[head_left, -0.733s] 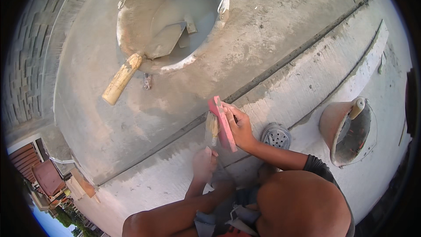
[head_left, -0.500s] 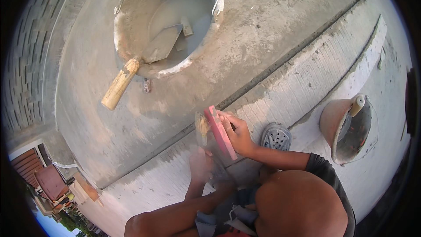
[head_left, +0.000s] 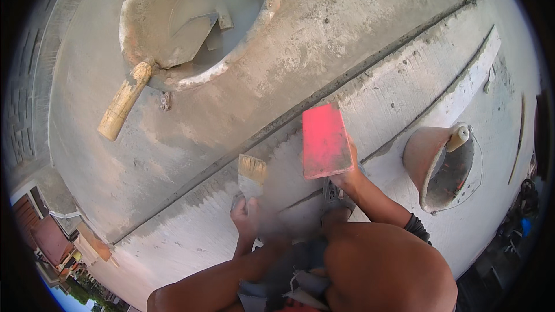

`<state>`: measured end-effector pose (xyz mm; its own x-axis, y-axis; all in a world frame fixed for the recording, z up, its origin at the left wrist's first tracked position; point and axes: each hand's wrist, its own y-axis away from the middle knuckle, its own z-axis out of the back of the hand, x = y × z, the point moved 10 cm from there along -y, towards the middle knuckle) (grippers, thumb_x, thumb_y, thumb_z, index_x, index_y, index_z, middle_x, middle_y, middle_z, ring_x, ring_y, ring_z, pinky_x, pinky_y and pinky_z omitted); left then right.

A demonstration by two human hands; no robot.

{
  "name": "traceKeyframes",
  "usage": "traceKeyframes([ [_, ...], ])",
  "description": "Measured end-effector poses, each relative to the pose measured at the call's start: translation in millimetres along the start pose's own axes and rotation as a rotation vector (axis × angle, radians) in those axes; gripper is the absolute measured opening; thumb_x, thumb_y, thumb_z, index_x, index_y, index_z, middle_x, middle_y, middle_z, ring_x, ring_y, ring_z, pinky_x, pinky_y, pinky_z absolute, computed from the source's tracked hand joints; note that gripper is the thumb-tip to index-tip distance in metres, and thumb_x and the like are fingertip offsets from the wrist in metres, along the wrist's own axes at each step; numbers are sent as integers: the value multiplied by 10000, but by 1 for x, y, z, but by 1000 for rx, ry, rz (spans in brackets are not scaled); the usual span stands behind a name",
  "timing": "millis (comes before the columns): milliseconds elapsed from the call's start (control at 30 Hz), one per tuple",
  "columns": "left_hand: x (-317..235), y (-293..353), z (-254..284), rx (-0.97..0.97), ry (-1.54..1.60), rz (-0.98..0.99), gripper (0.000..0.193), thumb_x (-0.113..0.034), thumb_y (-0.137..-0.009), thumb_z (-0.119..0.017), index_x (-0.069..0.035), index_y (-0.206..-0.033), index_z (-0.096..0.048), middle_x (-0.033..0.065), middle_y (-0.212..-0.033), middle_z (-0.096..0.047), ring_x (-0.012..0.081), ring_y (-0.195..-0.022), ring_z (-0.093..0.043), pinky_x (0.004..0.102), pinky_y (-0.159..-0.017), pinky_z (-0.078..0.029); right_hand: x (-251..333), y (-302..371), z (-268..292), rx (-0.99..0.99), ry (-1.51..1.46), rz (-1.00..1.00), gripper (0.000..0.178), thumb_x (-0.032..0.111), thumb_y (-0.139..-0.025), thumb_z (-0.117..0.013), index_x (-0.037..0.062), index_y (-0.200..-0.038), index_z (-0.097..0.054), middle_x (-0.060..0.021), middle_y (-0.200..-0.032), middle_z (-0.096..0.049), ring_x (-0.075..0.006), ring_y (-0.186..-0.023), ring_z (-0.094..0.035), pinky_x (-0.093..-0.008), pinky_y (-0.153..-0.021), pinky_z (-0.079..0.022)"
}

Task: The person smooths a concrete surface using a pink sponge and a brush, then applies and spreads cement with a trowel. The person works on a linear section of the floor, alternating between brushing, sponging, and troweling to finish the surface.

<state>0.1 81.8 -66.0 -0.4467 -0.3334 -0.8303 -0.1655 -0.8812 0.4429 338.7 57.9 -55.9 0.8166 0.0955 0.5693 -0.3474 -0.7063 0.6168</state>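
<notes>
My right hand (head_left: 346, 178) grips a flat red rectangular float (head_left: 325, 140), held face up over the grey cement ledge (head_left: 404, 89). My left hand (head_left: 245, 218) is closed on a paintbrush (head_left: 251, 175) with pale bristles pointing away from me, its tip on the damp darker strip of the ledge. The two tools are side by side, a short gap between them. My knees and forearms fill the lower middle of the view.
A round pan of wet cement (head_left: 196, 20) sits at the top left, a trowel with a wooden handle (head_left: 124, 101) resting in it. A small orange bucket (head_left: 442, 167) with a handle stands at the right. Roofs far below show at the lower left.
The red float has turned from edge-on to flat, face up, and shifted right. The brush in my left hand has moved up onto the ledge. The view has tilted closer.
</notes>
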Motion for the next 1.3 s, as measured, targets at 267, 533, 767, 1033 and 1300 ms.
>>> traceKeyframes([
  [267, -7, -3, 0, -51, -22, 43, 262, -127, -955, -658, 5, -749, -563, 24, -632, -520, 103, -619, -447, 311, -568, -400, 26, -14, 20, -187, 26, -7, 292, 214, -1090, -517, 99, -1358, -514, -29, -1194, -619, -155, -1055, -652, -344, -903, -576],
  [533, -2, -2, -1, -44, -81, 22, 275, -155, -951, -674, 8, -774, -541, 52, -651, -486, 133, -624, -425, 322, -587, -384, 36, -30, 19, -301, 101, 101, 349, 197, -1072, -547, 74, -1398, -517, -51, -1257, -612, -185, -1120, -626, -367, -947, -536],
  [767, -2, -3, 1, -48, -105, 37, 295, -126, -932, -687, 10, -743, -506, 93, -649, -458, 177, -636, -412, 348, -604, -394, 31, -40, 6, -256, 143, 122, 224, 216, -1085, -561, 61, -1233, -500, -45, -1148, -611, -129, -1036, -615, -324, -895, -535],
  [1033, 2, -2, 1, -44, -77, 37, 316, -158, -938, -703, 4, -742, -516, 102, -648, -463, 184, -626, -403, 356, -591, -398, -4, -26, -9, -252, 93, -34, 301, 244, -1083, -549, 88, -1338, -505, -34, -1220, -595, -153, -1117, -598, -353, -953, -513],
  [1300, 20, 3, 3, -24, -36, 16, 397, -383, -1016, -672, 10, -964, -684, -54, -657, -512, 30, -560, -419, 221, -510, -308, 15, -30, -3, -305, 95, 108, 200, 196, -1074, -578, 79, -1200, -477, -44, -1152, -587, -113, -1031, -597, -314, -877, -526],
])
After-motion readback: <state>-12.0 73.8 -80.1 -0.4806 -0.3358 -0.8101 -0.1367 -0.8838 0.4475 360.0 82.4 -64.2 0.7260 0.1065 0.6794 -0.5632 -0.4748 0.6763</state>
